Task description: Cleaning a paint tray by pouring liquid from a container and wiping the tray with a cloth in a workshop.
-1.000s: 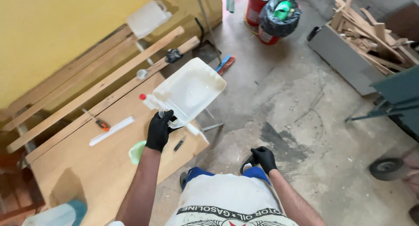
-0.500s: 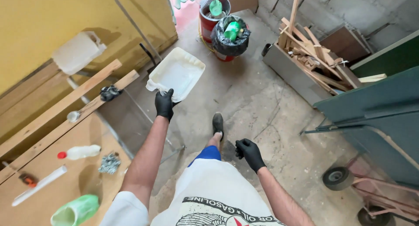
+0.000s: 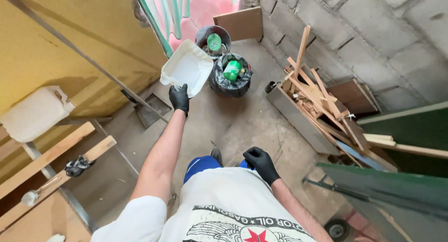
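Head view: the white tray is carried at arm's length, just short of the black-lined bin. Advice: keep it level and grip the near edge firmly. Left hand, gloved, arm extended forward, fingers clamped on the tray's edge. Right hand hangs near the waist, fingers loosely curled, holding nothing.

Bare concrete floor lies open mid-frame, hemmed by the yellow wall at left, two bins at top, and scrap wood at right.
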